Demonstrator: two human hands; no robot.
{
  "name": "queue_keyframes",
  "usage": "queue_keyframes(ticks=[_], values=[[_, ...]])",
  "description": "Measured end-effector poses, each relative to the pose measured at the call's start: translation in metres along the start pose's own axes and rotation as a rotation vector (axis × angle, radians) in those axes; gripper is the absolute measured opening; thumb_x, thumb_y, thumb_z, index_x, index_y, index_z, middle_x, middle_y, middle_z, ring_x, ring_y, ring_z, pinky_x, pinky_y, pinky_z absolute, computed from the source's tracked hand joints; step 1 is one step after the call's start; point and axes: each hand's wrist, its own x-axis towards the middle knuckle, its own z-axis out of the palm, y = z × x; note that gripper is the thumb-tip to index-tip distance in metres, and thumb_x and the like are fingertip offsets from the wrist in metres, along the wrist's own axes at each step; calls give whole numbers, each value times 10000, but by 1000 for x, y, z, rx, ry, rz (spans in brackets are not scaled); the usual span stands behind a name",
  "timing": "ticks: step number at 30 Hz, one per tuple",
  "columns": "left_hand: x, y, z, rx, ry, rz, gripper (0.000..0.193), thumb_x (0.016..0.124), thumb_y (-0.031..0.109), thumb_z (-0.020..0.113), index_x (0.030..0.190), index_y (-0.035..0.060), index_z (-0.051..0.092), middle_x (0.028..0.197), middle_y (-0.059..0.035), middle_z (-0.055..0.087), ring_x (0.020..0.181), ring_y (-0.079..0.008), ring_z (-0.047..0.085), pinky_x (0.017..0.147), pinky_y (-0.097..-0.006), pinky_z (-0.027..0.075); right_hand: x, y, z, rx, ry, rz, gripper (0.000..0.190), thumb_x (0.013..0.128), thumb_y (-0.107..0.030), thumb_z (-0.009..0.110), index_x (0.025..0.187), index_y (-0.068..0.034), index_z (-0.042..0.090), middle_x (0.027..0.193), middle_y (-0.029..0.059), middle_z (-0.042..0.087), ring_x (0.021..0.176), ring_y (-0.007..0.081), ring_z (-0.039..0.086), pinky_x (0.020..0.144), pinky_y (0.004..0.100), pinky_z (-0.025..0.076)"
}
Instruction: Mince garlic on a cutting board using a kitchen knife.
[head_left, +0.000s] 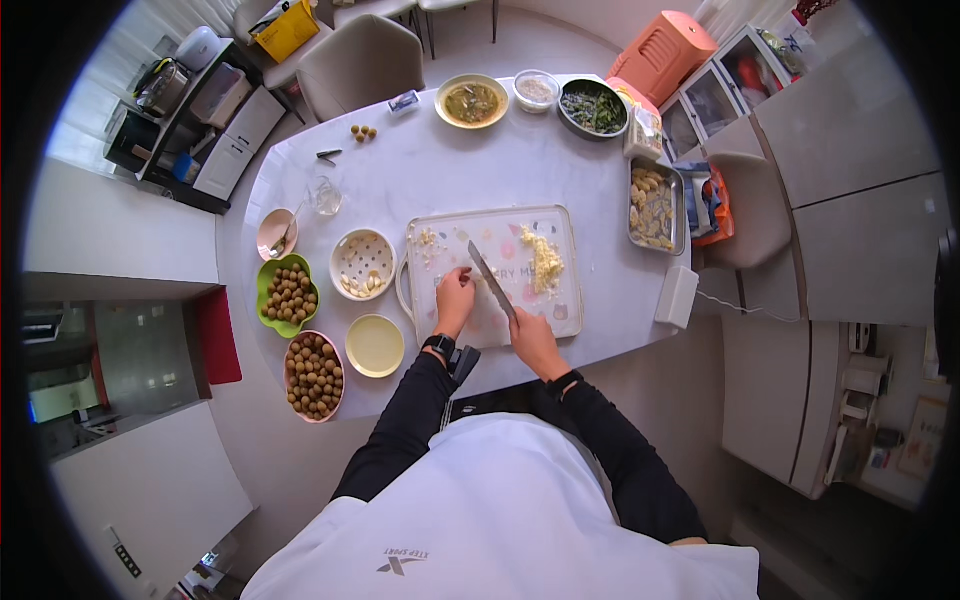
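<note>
My right hand (533, 341) grips the handle of a kitchen knife (491, 279), its long blade slanting up and left over a white patterned cutting board (491, 225). My left hand (455, 298) is just left of the blade, fingers curled low over the board; whether anything is pinched in them cannot be made out. A heap of finely chopped garlic (544, 261) lies on the board's right side, and a few small bits (427, 238) are scattered at its upper left. Left of the board, a white perforated bowl (336, 255) holds pale garlic cloves (364, 285).
Beside the perforated bowl are a pale yellow plate (375, 346), two bowls of longans (313, 379), a pink bowl with a spoon (277, 225) and a glass (327, 198). Soup (471, 103), leafy greens (594, 107) and a metal tray of food (654, 210) line the far and right edges.
</note>
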Motion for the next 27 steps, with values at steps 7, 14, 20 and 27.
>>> queue_keyframes(ticks=[7,14,20,27], values=[[-7,5,-1,-7,-52,-35,327,868,141,667,1174,70,758,1025,-180,740,964,-347,716,894,-437,559,3,14,0,-33,2,-8,172,1005,-211,575,1066,-72,657,794,305,676,775,541,664,698,645,533],[-3,15,-1,28,-81,-16,323,885,146,654,1184,84,758,1023,-185,738,967,-356,713,889,-445,556,6,13,-5,19,19,-14,151,996,-170,590,991,-31,650,791,290,666,771,530,643,689,631,504],[0,15,0,44,-52,-21,285,892,155,648,1143,80,761,988,-180,741,951,-363,715,878,-452,559,5,13,-1,-39,12,-70,177,1017,-207,565,1029,-50,648,848,287,692,803,533,666,735,631,541],[1,9,0,8,-56,-47,252,894,160,651,1096,76,775,983,-170,763,941,-352,734,873,-448,568,5,5,-2,30,17,-84,166,1000,-168,587,1049,-27,657,824,286,676,791,529,645,714,609,517]])
